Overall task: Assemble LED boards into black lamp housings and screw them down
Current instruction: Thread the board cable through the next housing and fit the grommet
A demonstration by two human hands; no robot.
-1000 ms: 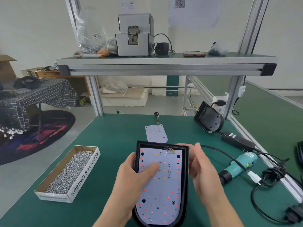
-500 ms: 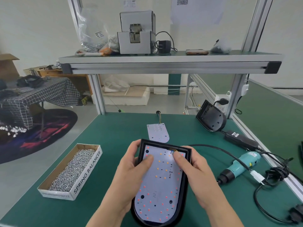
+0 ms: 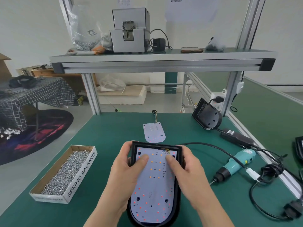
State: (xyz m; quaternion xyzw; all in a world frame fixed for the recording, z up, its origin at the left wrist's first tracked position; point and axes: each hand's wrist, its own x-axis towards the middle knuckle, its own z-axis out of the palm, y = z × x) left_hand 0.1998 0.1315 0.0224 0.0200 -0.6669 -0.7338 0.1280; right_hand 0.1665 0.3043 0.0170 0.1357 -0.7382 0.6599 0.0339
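A black lamp housing (image 3: 179, 163) lies flat on the green bench in front of me, with a white LED board (image 3: 154, 190) seated inside it. My left hand (image 3: 126, 171) grips the housing's left edge and its thumb presses on the board's upper left. My right hand (image 3: 188, 171) grips the right edge, its thumb pressing the board near the coloured wires at the top. A second LED board (image 3: 154, 131) lies loose beyond the housing. Another black housing (image 3: 207, 115) leans at the back right.
A cardboard box of screws (image 3: 65, 174) marked SPRING BALANCER sits at the left. A teal electric screwdriver (image 3: 234, 164) lies at the right with its cable, a black power adapter (image 3: 236, 138) and tangled cords. An overhead shelf (image 3: 160, 61) carries a screw feeder.
The housing has been lowered flat onto the bench and turned square to me. My right thumb came onto the board, and both hands now clasp the upper edges.
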